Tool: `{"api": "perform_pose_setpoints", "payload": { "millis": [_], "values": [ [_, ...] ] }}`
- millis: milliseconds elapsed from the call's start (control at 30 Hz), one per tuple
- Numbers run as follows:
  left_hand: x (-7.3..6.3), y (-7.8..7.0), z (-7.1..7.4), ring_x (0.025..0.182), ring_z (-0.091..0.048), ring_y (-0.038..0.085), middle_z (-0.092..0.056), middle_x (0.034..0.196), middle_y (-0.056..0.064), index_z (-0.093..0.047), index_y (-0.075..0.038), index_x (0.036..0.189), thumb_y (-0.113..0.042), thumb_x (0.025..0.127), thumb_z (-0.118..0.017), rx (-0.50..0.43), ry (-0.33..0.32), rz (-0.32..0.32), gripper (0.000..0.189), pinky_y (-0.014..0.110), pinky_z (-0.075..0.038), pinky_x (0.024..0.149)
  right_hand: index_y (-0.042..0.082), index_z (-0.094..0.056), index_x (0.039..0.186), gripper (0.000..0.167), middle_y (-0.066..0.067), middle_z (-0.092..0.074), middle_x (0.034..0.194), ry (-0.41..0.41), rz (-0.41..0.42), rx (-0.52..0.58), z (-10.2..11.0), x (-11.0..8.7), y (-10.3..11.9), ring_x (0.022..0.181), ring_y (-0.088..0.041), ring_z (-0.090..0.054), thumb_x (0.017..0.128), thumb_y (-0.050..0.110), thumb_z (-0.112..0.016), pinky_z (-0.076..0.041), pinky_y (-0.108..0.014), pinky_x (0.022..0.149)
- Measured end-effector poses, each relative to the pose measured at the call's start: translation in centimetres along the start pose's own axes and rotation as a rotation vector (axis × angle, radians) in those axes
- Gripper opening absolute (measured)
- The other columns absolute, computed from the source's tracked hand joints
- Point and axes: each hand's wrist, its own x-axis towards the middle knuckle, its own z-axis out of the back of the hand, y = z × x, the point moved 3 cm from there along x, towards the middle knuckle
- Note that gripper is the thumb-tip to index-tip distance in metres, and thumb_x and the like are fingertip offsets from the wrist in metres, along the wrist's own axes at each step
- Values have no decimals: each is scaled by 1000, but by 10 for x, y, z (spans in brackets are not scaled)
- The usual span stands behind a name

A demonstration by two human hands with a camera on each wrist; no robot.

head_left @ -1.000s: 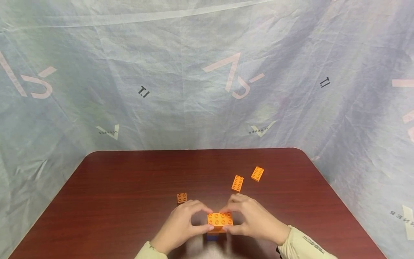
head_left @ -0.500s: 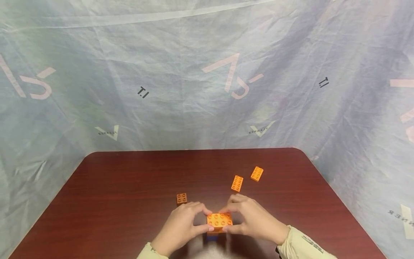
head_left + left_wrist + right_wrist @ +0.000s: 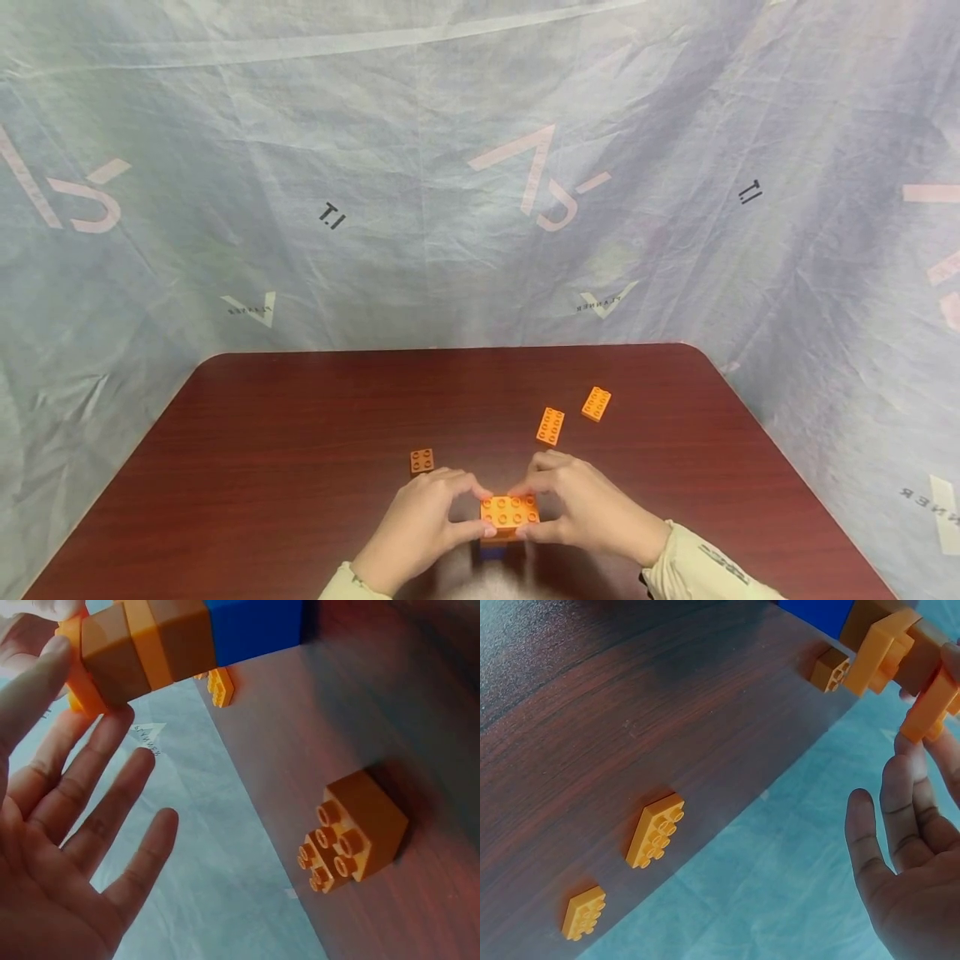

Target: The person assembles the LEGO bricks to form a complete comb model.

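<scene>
Both hands hold an orange eight-stud brick (image 3: 510,512) from its two ends. It tops a stack that, in the left wrist view, runs from a blue brick (image 3: 255,630) through brown bricks with a thin orange brick (image 3: 148,645) between them. My left hand (image 3: 423,521) pinches the top brick's left end between thumb and index finger, its other fingers spread. At the opposite end, the thumb and index finger of my right hand (image 3: 588,508) pinch the same brick. In the right wrist view, the orange middle brick (image 3: 877,652) juts out sideways from the stack.
A brown four-stud brick (image 3: 422,461) lies just beyond the left hand. Two loose orange bricks lie past the right hand, a nearer one (image 3: 551,426) and a farther one (image 3: 596,403). The dark red table (image 3: 300,417) ends at a hanging grey sheet (image 3: 420,250).
</scene>
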Motion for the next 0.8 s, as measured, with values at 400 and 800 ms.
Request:
{"api": "perform_pose_setpoints", "payload": {
  "millis": [400, 800],
  "values": [
    [-1, 1, 1, 99, -70, 18, -75, 104, -11, -76, -23, 100, -37, 80, -85, -25, 27, 54, 26, 42, -57, 81, 22, -79, 109, 32, 17, -53, 87, 1, -12, -26, -2, 2, 0, 75, -2, -48, 81, 36, -87, -43, -19, 65],
    [1, 5, -8, 80, -61, 2, -71, 97, -18, -73, -23, 100, -37, 84, -82, 53, -16, -87, 24, 33, -55, 77, 23, -79, 105, 31, 17, -51, 85, -8, -34, -55, -3, 1, 3, 73, -1, -48, 77, 31, -88, -43, -19, 64]
  ]
}}
